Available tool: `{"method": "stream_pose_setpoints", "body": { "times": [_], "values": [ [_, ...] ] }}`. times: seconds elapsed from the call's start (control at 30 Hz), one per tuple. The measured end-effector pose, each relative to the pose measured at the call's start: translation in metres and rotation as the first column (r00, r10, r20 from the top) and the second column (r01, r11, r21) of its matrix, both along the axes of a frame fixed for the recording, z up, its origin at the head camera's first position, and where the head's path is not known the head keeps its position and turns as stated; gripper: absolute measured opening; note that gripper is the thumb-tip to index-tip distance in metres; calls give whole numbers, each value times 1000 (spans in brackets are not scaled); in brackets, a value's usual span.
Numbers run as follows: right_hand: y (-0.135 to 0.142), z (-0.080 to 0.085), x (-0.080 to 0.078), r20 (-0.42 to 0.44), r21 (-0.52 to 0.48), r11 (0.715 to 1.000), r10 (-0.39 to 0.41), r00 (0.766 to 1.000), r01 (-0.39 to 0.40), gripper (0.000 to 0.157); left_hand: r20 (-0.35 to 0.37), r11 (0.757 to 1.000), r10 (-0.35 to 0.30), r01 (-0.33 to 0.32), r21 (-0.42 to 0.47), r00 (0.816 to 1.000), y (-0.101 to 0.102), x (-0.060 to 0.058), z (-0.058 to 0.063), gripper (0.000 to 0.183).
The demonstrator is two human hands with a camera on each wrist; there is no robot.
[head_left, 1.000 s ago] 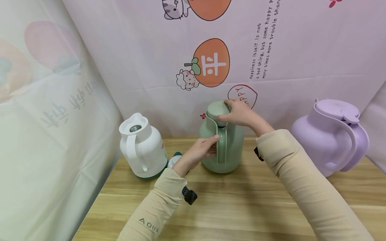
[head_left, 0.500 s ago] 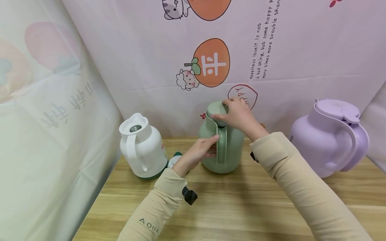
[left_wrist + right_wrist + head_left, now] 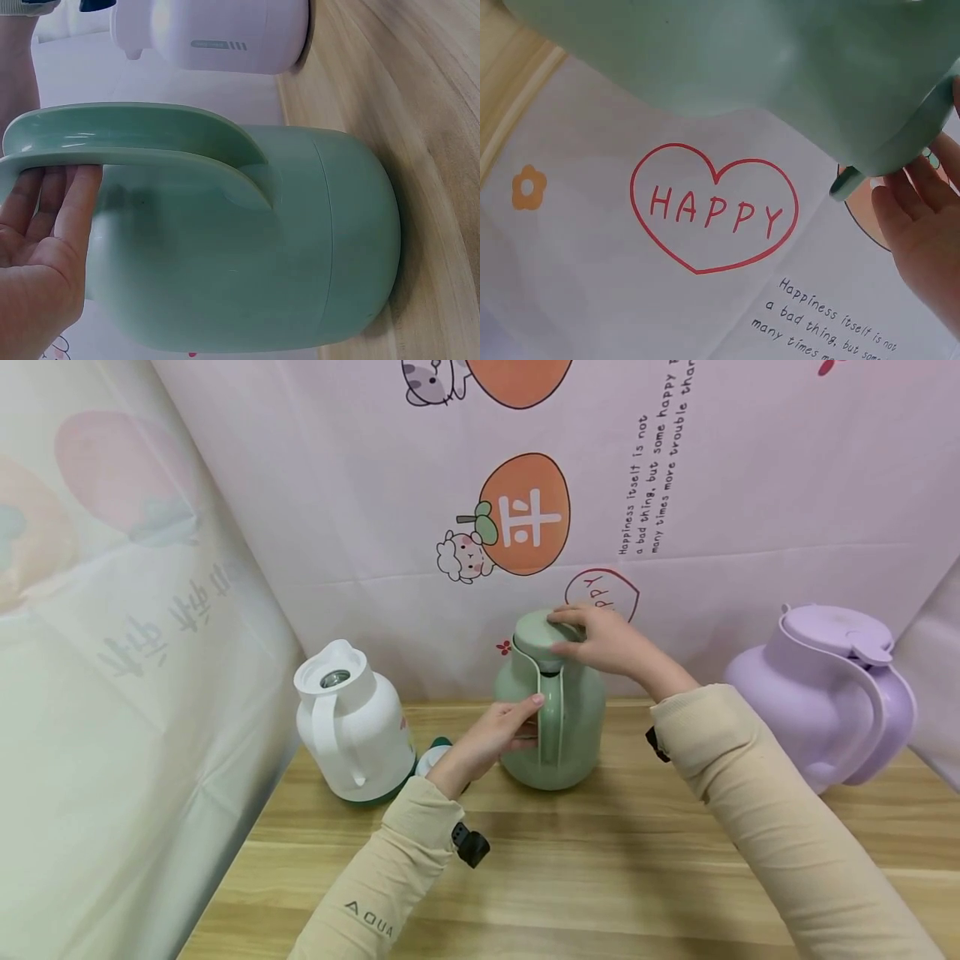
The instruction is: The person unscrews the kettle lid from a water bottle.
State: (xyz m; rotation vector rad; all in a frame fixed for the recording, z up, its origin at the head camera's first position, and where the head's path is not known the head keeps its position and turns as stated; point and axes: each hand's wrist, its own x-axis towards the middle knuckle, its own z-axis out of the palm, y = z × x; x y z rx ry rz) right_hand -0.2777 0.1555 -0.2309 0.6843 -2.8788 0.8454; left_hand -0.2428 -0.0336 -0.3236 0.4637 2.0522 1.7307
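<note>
A green thermos jug (image 3: 583,731) stands upright on the wooden table, its handle facing the person. My left hand (image 3: 491,739) holds the handle (image 3: 150,155), with the thumb on its near side and fingers tucked behind it. At the top, my right hand (image 3: 611,639) grips the round green lid (image 3: 534,633) from the right, thumb at the near edge and fingers at the far edge. The lid sits on the jug's neck. In the right wrist view, fingertips (image 3: 889,199) meet the rim beside the jug's small spout.
To the left is a white thermos jug (image 3: 367,731) with its mouth uncovered. A white and green stopper (image 3: 431,758) lies beside it, partly hidden by the left wrist. A purple thermos jug (image 3: 787,693) with its lid on stands at the right. Printed cloth (image 3: 360,527) hangs behind.
The right hand first swings left round the lid, then back right, its wrist now farther right. The left hand keeps its hold on the handle, and the green jug stays put.
</note>
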Motion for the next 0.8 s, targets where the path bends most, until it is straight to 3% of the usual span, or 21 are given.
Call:
{"method": "stream_pose_setpoints", "body": {
  "times": [0.13, 0.4, 0.8],
  "values": [
    [-3, -1, -1, -20, -5, 999, -37, 999, 37, 52, -5, 1000, -4, 4, 0, 1000, -1, 0, 1, 52],
    [-21, -10, 1, -58, 69, 975, -210, 976, 213, 81, -5, 1000, 1, -1, 8, 1000, -1, 1, -1, 52],
    [-14, -9, 1, -32, -20, 979, -205, 978, 205, 74, -9, 1000, -3, 3, 12, 1000, 0, 0, -1, 52]
  ]
}}
